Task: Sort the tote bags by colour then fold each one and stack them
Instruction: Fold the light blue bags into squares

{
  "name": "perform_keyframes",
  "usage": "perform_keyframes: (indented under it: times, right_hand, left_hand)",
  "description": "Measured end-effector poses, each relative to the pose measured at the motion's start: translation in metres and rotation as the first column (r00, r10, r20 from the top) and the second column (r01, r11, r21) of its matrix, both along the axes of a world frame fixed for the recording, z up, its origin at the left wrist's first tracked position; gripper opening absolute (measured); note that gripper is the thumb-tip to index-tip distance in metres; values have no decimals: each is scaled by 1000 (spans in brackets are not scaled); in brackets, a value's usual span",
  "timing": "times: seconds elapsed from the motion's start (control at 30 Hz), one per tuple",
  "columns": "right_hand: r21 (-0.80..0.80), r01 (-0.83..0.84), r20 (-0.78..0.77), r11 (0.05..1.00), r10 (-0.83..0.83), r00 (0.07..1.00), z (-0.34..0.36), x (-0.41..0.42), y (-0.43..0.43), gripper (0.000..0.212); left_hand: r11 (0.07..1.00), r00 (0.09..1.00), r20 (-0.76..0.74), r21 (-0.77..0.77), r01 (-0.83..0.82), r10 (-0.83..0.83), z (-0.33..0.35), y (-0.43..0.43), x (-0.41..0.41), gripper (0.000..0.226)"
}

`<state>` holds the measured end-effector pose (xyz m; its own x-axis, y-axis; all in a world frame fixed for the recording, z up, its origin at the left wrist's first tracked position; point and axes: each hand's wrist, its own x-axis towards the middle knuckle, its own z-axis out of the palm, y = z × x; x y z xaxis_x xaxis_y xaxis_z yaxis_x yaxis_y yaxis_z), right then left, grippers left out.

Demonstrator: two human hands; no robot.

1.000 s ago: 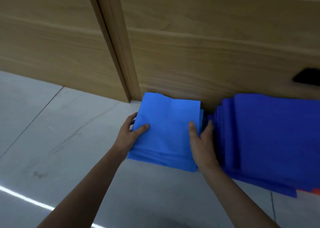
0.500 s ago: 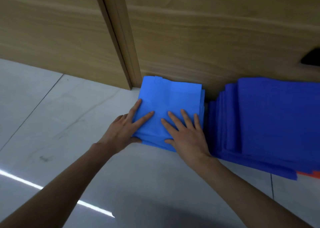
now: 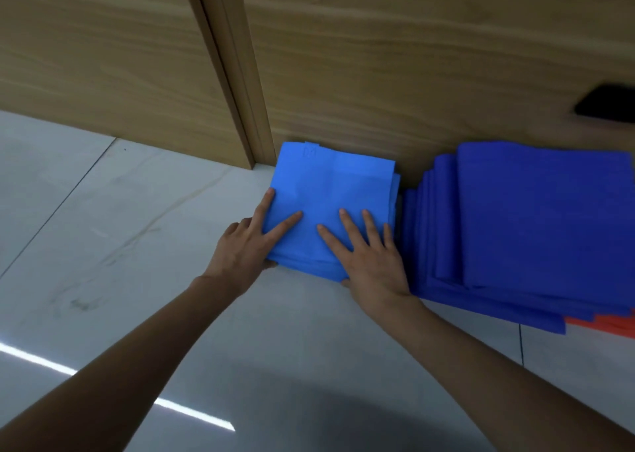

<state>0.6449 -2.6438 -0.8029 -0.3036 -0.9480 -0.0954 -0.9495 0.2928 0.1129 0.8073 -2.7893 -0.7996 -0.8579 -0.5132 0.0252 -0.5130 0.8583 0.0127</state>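
The right hand (image 3: 371, 259) lies flat on the light blue stack (image 3: 330, 183), its fingers straight and spread, and its thumb is at the near edge. The left hand (image 3: 247, 248) is at the left near corner of this stack, with its fingers also straight and spread. One finger lies along the left edge and one on top. The stack lies on the floor (image 3: 137, 228), touching the wooden wall (image 3: 378, 73). Just beside it, to the right, lies a wider dark blue stack (image 3: 532, 217). Under its near right corner, orange bags (image 3: 615, 326) show.
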Motion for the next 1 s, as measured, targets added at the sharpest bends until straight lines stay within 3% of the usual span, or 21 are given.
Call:
perform_keyframes:
  times: [0.07,0.13,0.23,0.37,0.43,0.53,0.63,0.7,0.8,0.9,1.0]
  right_hand:
    - [-13,-23,36,1000,23,999,-1,1,0,88]
    - [-20,-74,49,997,74,996,11,2,3,96]
    - [-229,-170,77,959,192,978,36,7,26,100]
    - [-532,-31,133,846,119,984,63,-17,86,60]
    - [-584,103,186,805,9,982,79,-46,119,56]
    - [-589,328,294,738,-183,938,97,-91,167,71]
    - [-506,565,487,652,-324,811,97,-122,206,90]
    - [-393,661,642,639,-324,695,91,-132,220,95]
    - [-270,646,756,714,-259,602,79,-135,222,89]
    - [-280,570,712,772,-231,663,69,-135,206,85]
    - [-252,521,691,816,-225,687,68,-138,191,85]
  left_hand:
    - [999,1000,-24,-50,0,-1,1,-1,-2,118]
    - [994,999,-35,-107,23,-27,10,5,-5,115]
    - [990,989,-97,-99,98,-107,26,35,-14,99]
    - [981,962,-245,118,151,-119,39,80,-41,87]
    - [945,941,-332,280,169,-70,53,97,-65,88]
    - [838,916,-399,483,253,-46,69,128,-100,99]
    - [809,902,-378,451,377,-209,72,156,-131,102]
    - [837,904,-320,378,396,-284,70,165,-146,96]
    - [876,920,-280,323,359,-274,64,163,-160,81]
    - [879,938,-252,355,319,-238,57,145,-157,67]
    - [891,929,-242,294,346,-281,50,129,-149,77]
